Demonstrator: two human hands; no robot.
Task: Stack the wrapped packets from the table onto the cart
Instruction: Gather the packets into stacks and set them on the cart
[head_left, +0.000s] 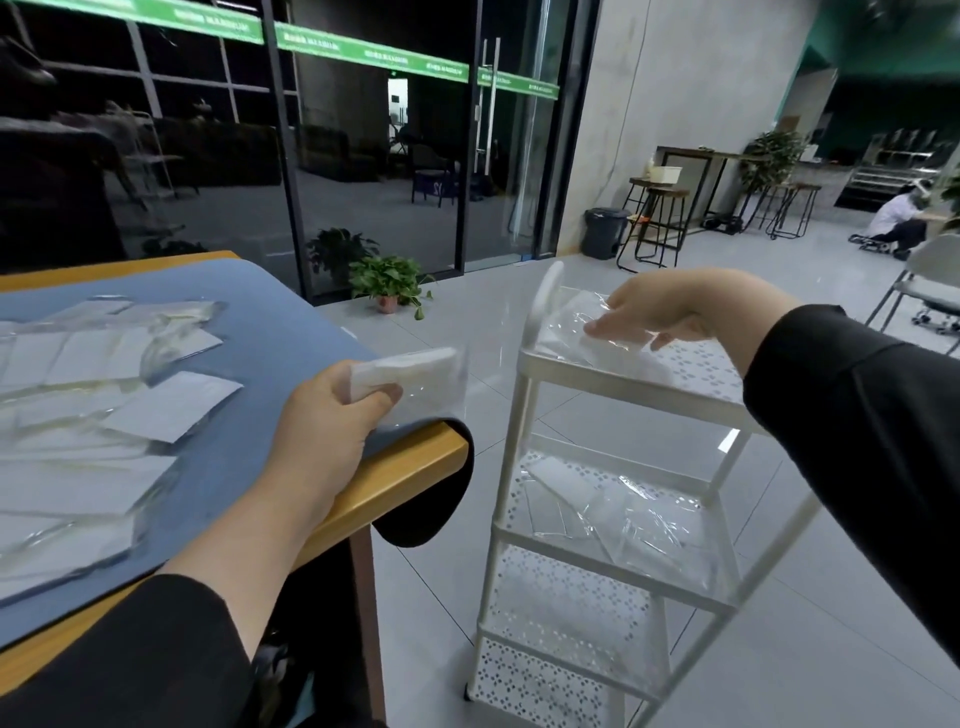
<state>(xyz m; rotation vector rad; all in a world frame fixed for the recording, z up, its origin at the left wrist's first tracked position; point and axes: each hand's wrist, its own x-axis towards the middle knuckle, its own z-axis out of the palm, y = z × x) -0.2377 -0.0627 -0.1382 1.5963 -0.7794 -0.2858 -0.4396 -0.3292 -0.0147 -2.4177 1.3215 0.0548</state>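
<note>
Both hands on packets, tabletop to cart.
Left hand (332, 410): fingers curled round one wrapped packet (410, 371) over the tabletop (270, 338) corner. More packets (104, 395) strewn on the blue mat. Right hand (670, 312): fingers nearly straight, pressing a packet on the cart (613, 519) top shelf; others on the middle shelf.

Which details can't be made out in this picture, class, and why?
- Packets on the table: head view, count unclear; they overlap and the left edge cuts them off.
- Packet on the cart: partly hidden under the right hand.
- Packet in the left hand: motion-blurred.
</note>
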